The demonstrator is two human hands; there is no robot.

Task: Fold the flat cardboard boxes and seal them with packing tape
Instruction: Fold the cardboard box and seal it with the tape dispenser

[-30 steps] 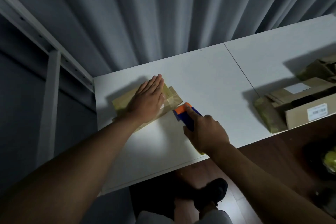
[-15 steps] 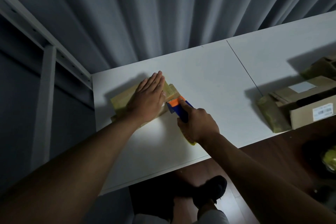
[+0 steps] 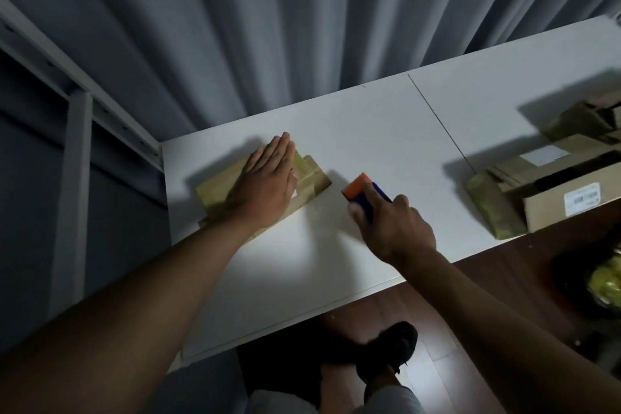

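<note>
The left hand (image 3: 265,183), fingers flat, hides much of the cardboard box (image 3: 311,181) near the table's (image 3: 369,131) left edge. Just right, apart, the right hand (image 3: 393,228) grips a half-covered tape dispenser (image 3: 361,190).

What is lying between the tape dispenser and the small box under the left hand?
Nothing: the head view shows bare white table between tape dispenser and small box.
</note>
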